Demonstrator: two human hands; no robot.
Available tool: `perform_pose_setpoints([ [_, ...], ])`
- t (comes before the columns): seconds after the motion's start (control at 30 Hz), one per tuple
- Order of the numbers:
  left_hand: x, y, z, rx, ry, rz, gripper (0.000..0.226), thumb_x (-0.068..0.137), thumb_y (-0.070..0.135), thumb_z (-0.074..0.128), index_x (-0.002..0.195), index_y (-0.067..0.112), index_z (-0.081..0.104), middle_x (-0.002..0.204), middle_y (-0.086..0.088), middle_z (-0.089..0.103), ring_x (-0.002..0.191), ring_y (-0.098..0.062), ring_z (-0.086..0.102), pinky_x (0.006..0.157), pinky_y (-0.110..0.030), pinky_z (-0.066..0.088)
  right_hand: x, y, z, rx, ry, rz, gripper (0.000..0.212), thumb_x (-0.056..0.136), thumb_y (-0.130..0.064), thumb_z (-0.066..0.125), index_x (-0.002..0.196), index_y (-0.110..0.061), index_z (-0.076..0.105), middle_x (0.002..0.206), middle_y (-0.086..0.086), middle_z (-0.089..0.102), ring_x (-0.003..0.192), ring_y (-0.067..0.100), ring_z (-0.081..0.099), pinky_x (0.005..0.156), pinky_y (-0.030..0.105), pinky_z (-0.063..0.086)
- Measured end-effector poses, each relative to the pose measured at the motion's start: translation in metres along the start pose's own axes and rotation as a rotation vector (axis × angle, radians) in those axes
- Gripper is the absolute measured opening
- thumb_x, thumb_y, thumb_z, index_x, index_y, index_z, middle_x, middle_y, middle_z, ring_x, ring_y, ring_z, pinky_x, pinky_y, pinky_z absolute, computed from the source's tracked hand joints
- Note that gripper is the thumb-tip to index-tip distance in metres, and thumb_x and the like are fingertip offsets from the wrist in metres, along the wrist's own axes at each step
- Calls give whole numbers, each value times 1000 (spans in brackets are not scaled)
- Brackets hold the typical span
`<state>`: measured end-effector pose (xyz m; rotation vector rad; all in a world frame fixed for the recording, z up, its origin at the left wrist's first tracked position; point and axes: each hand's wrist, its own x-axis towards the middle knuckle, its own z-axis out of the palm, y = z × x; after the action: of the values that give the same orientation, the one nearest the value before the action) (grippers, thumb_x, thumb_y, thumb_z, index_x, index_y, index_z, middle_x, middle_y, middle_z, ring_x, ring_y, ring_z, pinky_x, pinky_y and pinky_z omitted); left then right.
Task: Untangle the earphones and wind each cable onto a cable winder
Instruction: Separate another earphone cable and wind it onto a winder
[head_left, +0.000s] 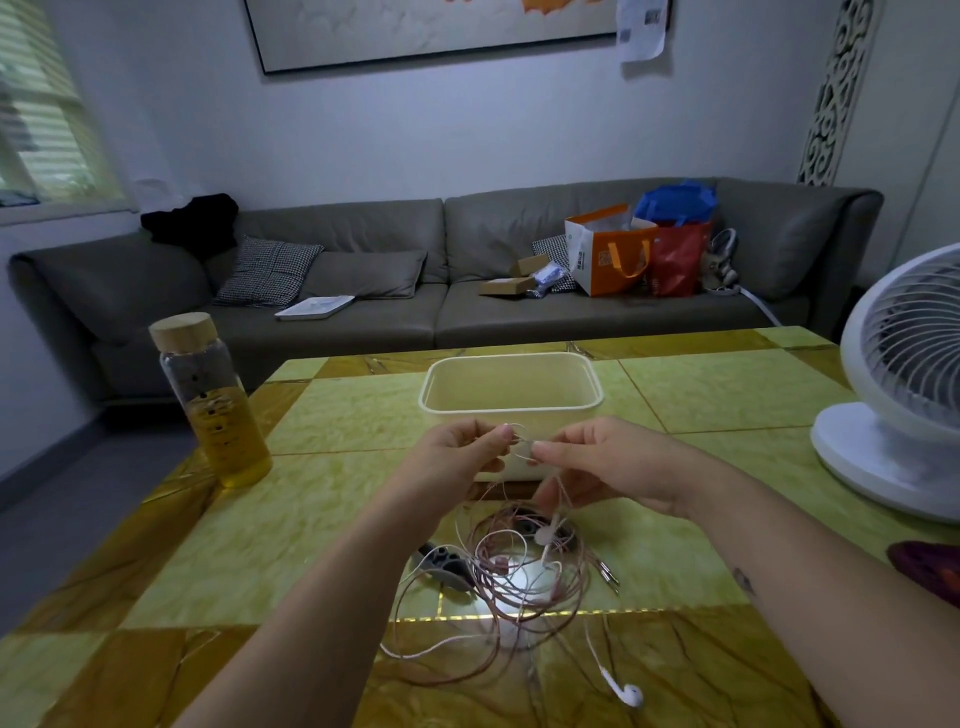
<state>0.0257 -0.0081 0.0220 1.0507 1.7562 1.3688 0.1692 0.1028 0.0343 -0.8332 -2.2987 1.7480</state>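
Both hands are raised over the middle of the tabletop (311, 519), just in front of the cream container (592, 387) that stands toward its far edge. The left hand (457, 460) has its fingers curled, with thumb and forefinger pinching a thin strand. The right hand (597, 467) pinches the same small loop of cable from the other side, its remaining fingers loosely bent. The two pinches nearly meet, as if working at a knot.

From that loop the strands drop to the tangle of earphone cables (519, 582), a heap of pinkish and white wire lying between the hands and the near edge. One white earbud (545, 532) dangles just above the heap, and a second earbud (626, 693) lies close to the near edge. A pair of jack plugs (608, 571) pokes out on the right of the heap. On its left, partly under the wires, sits a grey piece (447, 564) that may be a cable winder; I cannot tell for sure.

The job looks to be at an early stage: the cables are not yet separated, nothing is wound, and both the untangling and all the winding remain
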Motion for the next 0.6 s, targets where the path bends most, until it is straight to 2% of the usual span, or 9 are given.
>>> perform_pose_setpoints([
  [0.1,0,1,0,4,-3,16,16,90,29,62,90,15,69,80,7,69,84,-12,61,95,-46,52,4,-1,4,-99,90,-36,18,93,-29,58,104,-16,61,83,-2,76,81,10,72,83,30,54],
  [0.17,-1,2,0,-19,1,25,12,90,25,63,89,15,70,77,8,72,82,-12,63,96,-49,51,4,-3,6,-137,142,-81,13,93,-25,60,103,-18,57,81,-5,75,81,7,71,81,28,54],
  [0.33,-2,3,-2,-76,1,37,8,91,20,61,91,19,70,77,9,73,77,-9,60,77,-34,46,1,-4,6,-20,217,-165,11,95,-14,56,103,-18,49,78,1,75,76,13,73,68,21,53],
  [0.43,-5,4,-2,-107,-31,28,9,93,17,59,92,17,69,77,7,71,72,-7,57,65,-23,42,-1,-5,6,-80,201,-201,11,97,-11,51,101,-19,57,71,1,72,70,12,70,66,20,54],
  [0.5,-7,6,-2,-110,-32,28,10,94,16,57,92,16,67,74,7,68,68,-6,54,59,-20,39,-2,-7,6,-150,189,-188,17,98,-10,49,94,-20,62,65,-3,64,63,8,62,63,17,50],
  [0.53,-7,7,-3,-111,-29,28,11,95,16,56,92,15,66,73,7,66,66,-6,52,58,-19,38,-1,-8,6,-161,184,-177,19,98,-11,48,91,-20,63,62,-4,57,60,9,55,63,20,48],
  [0.6,-7,7,-3,-108,-28,27,12,96,15,54,89,14,65,68,7,62,62,-6,49,56,-18,37,-1,-8,5,-112,156,-168,22,98,-13,48,86,-17,67,57,-5,47,60,13,44,70,33,47],
])
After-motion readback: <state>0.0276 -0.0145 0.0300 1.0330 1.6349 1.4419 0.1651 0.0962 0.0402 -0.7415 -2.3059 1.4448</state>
